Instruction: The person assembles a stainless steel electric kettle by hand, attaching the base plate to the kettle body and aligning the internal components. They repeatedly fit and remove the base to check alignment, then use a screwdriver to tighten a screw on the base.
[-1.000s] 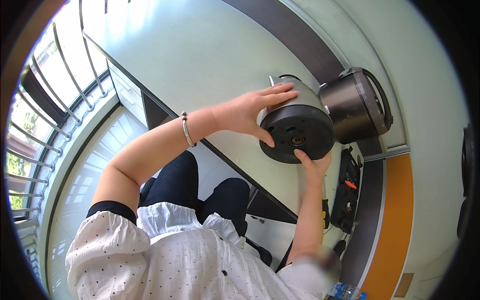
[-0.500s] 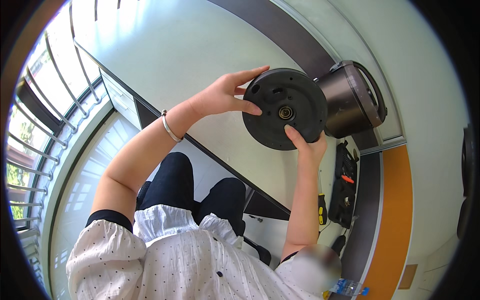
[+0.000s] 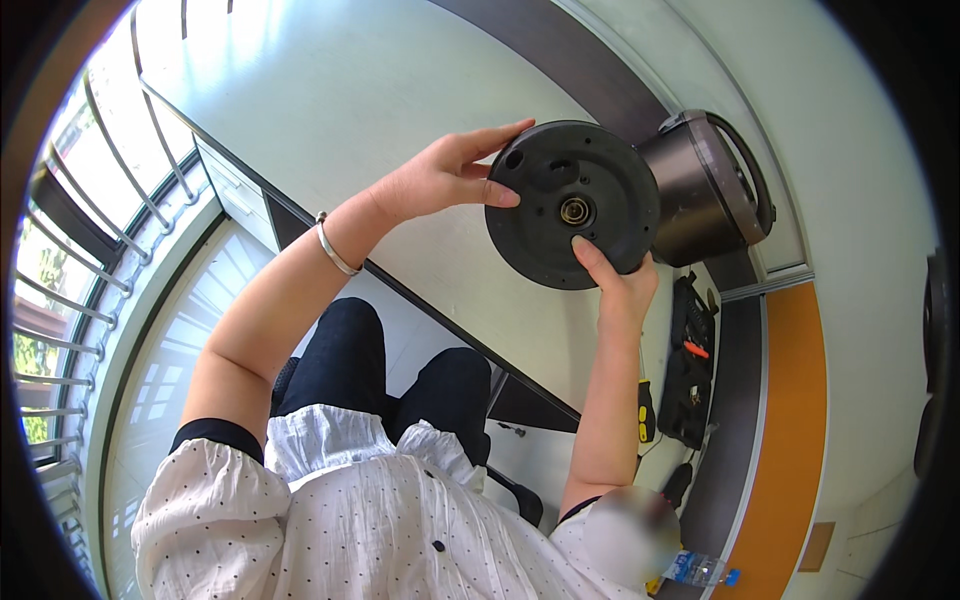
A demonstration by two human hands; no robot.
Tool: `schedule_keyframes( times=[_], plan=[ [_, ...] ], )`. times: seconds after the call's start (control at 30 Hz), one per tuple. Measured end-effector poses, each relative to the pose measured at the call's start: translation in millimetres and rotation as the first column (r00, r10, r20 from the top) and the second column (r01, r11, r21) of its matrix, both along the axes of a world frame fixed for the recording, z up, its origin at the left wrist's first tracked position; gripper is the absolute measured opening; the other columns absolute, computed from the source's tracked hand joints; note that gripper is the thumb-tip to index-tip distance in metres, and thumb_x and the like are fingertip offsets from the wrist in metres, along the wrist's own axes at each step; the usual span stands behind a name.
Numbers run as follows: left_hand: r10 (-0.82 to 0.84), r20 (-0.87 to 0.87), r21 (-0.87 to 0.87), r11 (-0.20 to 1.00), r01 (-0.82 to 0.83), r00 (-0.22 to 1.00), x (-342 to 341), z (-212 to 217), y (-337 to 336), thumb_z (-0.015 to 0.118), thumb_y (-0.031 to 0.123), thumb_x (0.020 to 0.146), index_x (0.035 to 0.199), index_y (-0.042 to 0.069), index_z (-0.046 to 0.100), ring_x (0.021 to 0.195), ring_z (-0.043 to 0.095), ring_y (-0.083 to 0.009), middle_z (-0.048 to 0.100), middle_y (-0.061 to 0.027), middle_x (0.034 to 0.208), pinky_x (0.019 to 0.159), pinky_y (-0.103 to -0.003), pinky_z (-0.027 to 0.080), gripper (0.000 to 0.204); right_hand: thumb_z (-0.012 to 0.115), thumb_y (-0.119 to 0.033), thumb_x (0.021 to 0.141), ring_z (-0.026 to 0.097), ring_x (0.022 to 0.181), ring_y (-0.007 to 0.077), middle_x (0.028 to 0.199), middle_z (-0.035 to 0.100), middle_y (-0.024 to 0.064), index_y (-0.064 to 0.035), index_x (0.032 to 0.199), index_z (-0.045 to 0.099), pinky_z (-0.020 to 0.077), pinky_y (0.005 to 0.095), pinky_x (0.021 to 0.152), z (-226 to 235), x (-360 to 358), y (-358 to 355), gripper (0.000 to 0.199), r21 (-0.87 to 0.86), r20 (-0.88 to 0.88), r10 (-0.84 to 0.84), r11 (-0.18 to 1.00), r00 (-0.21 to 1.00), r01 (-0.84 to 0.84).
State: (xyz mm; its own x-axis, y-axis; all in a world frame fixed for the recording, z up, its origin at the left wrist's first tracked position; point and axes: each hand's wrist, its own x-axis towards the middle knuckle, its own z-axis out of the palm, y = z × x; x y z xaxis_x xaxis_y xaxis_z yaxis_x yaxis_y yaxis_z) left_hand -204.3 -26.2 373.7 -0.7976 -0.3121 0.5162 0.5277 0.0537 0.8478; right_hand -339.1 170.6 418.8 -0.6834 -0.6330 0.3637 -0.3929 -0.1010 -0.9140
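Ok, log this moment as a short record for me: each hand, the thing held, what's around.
Left hand: grips the left edge of the round black base
Right hand: grips its lower right, thumb below the ringed socket
Socket face: toward camera
Right of base: brown cooker, contact unclear
Below cooker: black tool case
Left of case: yellow-and-black tool
Lower right: clear bottle
Surface: pale table
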Motion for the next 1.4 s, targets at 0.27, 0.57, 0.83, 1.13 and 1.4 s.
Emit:
schedule_keyframes(
  times=[0.27, 0.57, 0.83, 1.13, 1.4],
  plan=[
    [0.091, 0.041, 0.094, 0.991, -0.095, 0.995, -4.8, 2.7, 10.1, 0.062, 0.013, 0.090, 0.141, 0.000, 0.036, 0.119, 0.051, -0.0198, 0.055, -0.0108, 0.128, 0.102, -0.033, 0.040, 0.059, 0.082, -0.012, 0.065, 0.061, 0.097, 0.0193, 0.108, 0.063, 0.0128, 0.0064, 0.113, 0.057, 0.0460, 0.0297, 0.089, -0.8, -5.7, -2.9, 0.057, 0.065, 0.041, -0.075, 0.995, 0.996, 0.073],
    [0.199, 0.054, 0.137, 0.969, -0.204, 0.979, -4.4, 1.2, 21.5, 0.059, 0.017, 0.092, 0.137, -0.001, 0.043, 0.112, 0.056, -0.0194, 0.059, -0.0121, 0.122, 0.100, -0.033, 0.042, 0.051, 0.086, -0.014, 0.063, 0.062, 0.093, 0.0185, 0.104, 0.063, 0.0138, 0.0077, 0.107, 0.057, 0.0482, 0.0288, 0.085, -6.4, -9.6, -4.5, 0.057, -0.021, 0.079, -0.061, 0.998, 0.995, 0.063],
    [0.229, 0.087, 0.103, 0.966, -0.237, 0.970, -5.6, 4.9, 23.6, 0.059, 0.019, 0.093, 0.136, -0.003, 0.042, 0.115, 0.055, -0.0199, 0.059, -0.0130, 0.121, 0.101, -0.032, 0.041, 0.052, 0.086, -0.014, 0.063, 0.062, 0.093, 0.0182, 0.104, 0.063, 0.0129, 0.0067, 0.108, 0.058, 0.0476, 0.0287, 0.086, -9.5, -12.1, -2.7, 0.057, -0.044, 0.098, -0.057, 0.997, 0.994, 0.062],
    [0.271, 0.092, 0.052, 0.960, -0.277, 0.958, -9.2, 11.8, 27.1, 0.058, 0.020, 0.093, 0.134, -0.004, 0.046, 0.113, 0.056, -0.0205, 0.060, -0.0133, 0.120, 0.101, -0.031, 0.041, 0.048, 0.086, -0.016, 0.063, 0.062, 0.094, 0.0187, 0.104, 0.064, 0.0136, 0.0074, 0.108, 0.057, 0.0467, 0.0287, 0.087, -6.9, -8.9, -0.8, 0.058, -0.046, 0.115, -0.089, 0.994, 0.989, 0.095],
    [0.295, 0.083, 0.075, 0.951, -0.301, 0.952, -11.5, 13.6, 27.2, 0.058, 0.019, 0.093, 0.132, -0.004, 0.048, 0.110, 0.057, -0.0192, 0.063, -0.0124, 0.116, 0.099, -0.030, 0.041, 0.047, 0.086, -0.018, 0.062, 0.062, 0.094, 0.0198, 0.104, 0.064, 0.0146, 0.0084, 0.109, 0.057, 0.0469, 0.0295, 0.087, -5.7, -6.6, -2.0, 0.061, -0.063, 0.137, -0.104, 0.992, 0.985, 0.113]
  ],
)
